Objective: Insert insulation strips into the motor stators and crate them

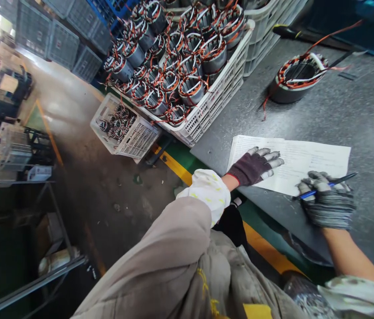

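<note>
My left hand [256, 166], in a dark maroon glove with grey fingertips, lies flat with its fingers spread on an open notebook [322, 155] with writing on its pages. At the notebook's lower right corner, my right hand [329, 201], in a striped grey glove, is closed around a blue pen [309, 194]. The pen lies slantwise across the fingers, its tip near the page's edge. Beyond the notebook, a wound stator [294, 79] with orange, white and black wires sits on the grey table [266, 119].
A white crate [203, 113] packed with several stators stands at the table's far left edge. Below it is another white crate [140, 141] of wired parts. A yellow and black tool [286, 32] lies at the back. Grey crates [37, 33] line the floor beyond.
</note>
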The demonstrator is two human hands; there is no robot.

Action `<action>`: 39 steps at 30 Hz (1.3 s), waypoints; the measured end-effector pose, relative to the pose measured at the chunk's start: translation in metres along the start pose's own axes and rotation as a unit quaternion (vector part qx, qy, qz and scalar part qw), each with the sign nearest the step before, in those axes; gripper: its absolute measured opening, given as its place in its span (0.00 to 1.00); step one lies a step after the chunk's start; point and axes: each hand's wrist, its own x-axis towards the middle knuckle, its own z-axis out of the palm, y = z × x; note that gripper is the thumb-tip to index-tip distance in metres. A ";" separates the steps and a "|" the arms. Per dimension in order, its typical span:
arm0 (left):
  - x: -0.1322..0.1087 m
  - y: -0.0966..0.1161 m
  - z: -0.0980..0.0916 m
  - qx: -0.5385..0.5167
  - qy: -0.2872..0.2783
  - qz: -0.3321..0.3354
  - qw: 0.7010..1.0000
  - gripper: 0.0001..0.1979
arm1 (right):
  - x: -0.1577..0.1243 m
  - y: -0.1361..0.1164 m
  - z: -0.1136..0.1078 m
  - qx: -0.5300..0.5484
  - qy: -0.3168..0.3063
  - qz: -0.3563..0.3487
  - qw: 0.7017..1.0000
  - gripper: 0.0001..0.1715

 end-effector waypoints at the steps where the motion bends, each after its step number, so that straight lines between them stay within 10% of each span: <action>1: -0.001 -0.001 0.000 0.000 0.002 0.000 1.000 0.31 | 0.000 0.001 0.001 0.005 0.003 -0.001 1.000 0.06; 14: 0.019 -0.019 -0.023 -0.010 0.056 -0.004 0.998 0.31 | -0.003 -0.005 0.002 0.058 0.071 -0.072 0.993 0.15; 19: 0.041 -0.040 -0.029 -0.050 -0.015 0.064 0.997 0.29 | -0.011 -0.022 -0.007 0.101 0.055 0.026 0.993 0.24; 22: 0.042 -0.050 -0.023 -0.081 -0.010 0.038 0.996 0.28 | -0.020 -0.047 -0.017 0.229 0.153 0.156 0.949 0.40; 28: 0.042 -0.063 -0.012 -0.136 0.017 0.045 0.990 0.28 | -0.020 -0.083 -0.027 0.469 0.250 0.297 0.793 0.43; 39: 0.042 -0.065 -0.007 -0.150 0.072 0.054 0.985 0.28 | 0.014 -0.100 -0.007 0.528 0.160 0.290 0.782 0.41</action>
